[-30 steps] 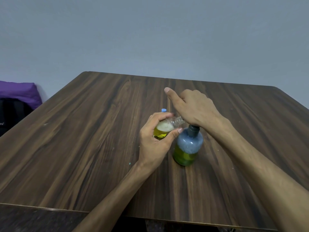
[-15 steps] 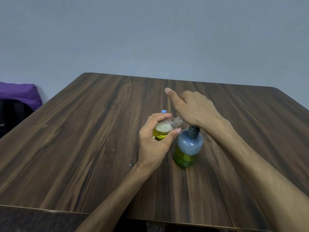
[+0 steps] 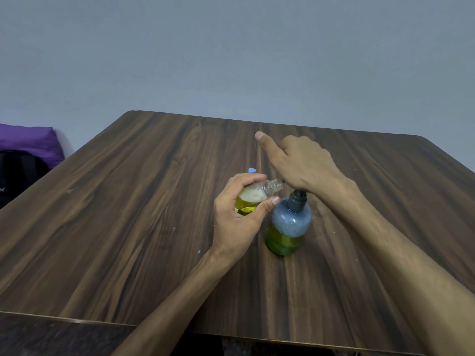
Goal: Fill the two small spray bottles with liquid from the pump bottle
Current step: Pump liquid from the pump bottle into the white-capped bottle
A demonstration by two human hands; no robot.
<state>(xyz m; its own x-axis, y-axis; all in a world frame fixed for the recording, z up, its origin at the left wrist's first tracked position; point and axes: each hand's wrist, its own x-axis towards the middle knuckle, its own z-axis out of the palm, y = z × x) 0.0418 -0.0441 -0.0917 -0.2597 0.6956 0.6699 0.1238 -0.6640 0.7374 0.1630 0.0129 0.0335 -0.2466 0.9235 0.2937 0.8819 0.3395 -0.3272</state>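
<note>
mid-fill: left hand (image 3: 237, 222) gripped the tilted spray bottle (image 3: 253, 199), neck at the pump bottle (image 3: 289, 227) spout on the worktop (image 3: 128, 201). right hand (image 3: 299, 163) pressed the pump, fingers curled. next probably more pumps, neck kept aligned.

Pump bottle (image 3: 289, 227) upright on table (image 3: 128, 227), right of centre. Left hand (image 3: 237, 219) just left of it, holding small spray bottle (image 3: 253, 199) tilted, neck toward pump head. Right hand (image 3: 300, 163) over pump head, behind the small bottle. Cap (image 3: 252, 170) just beyond left hand. Bag (image 3: 23, 165) off table, far left.
</note>
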